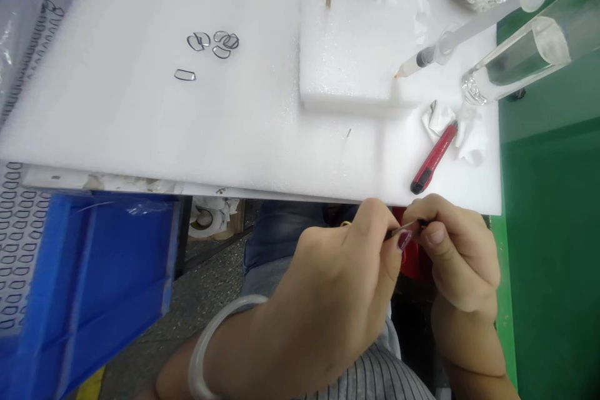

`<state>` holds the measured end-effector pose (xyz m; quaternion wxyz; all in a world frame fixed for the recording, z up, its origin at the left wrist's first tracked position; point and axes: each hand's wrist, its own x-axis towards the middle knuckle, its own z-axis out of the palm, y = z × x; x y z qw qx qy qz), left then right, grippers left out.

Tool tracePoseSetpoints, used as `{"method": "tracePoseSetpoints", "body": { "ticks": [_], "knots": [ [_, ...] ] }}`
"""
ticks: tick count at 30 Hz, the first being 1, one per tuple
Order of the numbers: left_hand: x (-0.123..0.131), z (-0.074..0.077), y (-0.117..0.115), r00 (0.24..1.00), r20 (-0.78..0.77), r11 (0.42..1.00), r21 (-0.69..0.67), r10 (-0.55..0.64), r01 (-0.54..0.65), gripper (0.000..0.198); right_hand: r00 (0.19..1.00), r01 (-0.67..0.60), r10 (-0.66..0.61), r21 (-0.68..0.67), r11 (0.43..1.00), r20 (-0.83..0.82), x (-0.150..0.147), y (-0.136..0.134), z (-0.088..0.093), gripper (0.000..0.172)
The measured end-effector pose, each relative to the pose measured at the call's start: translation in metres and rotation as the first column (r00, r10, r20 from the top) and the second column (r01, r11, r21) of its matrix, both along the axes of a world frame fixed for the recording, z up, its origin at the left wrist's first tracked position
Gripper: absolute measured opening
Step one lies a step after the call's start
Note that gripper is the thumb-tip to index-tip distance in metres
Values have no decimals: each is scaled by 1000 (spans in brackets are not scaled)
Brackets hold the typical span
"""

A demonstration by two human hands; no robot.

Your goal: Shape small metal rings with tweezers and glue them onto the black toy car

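In the head view, the left hand (337, 287) and right hand (464, 256) pinch a thin piece (407, 225) between them, just off the table's (262, 137) near edge, by its right corner. The step looks like close work on that piece; the next move seems to call for steady fingertips — no wide reach. Its long axis runs left to right, the right end slightly nearer the table — both ends are hidden.

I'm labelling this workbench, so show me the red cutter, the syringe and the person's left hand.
Red cutter (435, 157), head view: middle of its handle.
Syringe (482, 22), head view: its plunger rod.
Left hand (342, 294), head view: back of the hand.
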<state>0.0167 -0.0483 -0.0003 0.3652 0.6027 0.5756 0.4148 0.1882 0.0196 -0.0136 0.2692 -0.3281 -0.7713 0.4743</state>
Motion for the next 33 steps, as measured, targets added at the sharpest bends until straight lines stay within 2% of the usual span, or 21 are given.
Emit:
{"method": "tracePoseSetpoints", "body": {
  "ticks": [7, 15, 21, 27, 33],
  "knots": [
    [-3, 3, 2, 997, -52, 998, 32, -58, 60, 24, 997, -18, 11, -92, 996, -75, -1, 1, -1, 32],
    [-2, 2, 1, 997, -52, 996, 61, -57, 61, 28, 987, 24, -54, -198, 980, -148, -5, -3, -3, 19],
    [-2, 4, 0, 995, -90, 996, 79, -41, 48, 26, 974, 112, -152, -224, 968, -168, -7, -9, -6, 18],
    [-2, 1, -1, 993, -105, 994, 97, -46, 56, 27, 971, 117, -156, -211, 971, -180, -3, -9, -9, 17],
    [-3, 2, -3, 992, -118, 995, 83, -54, 64, 27, 959, 174, -206, -173, 970, -194, -6, -11, -8, 18]
  ]
}}
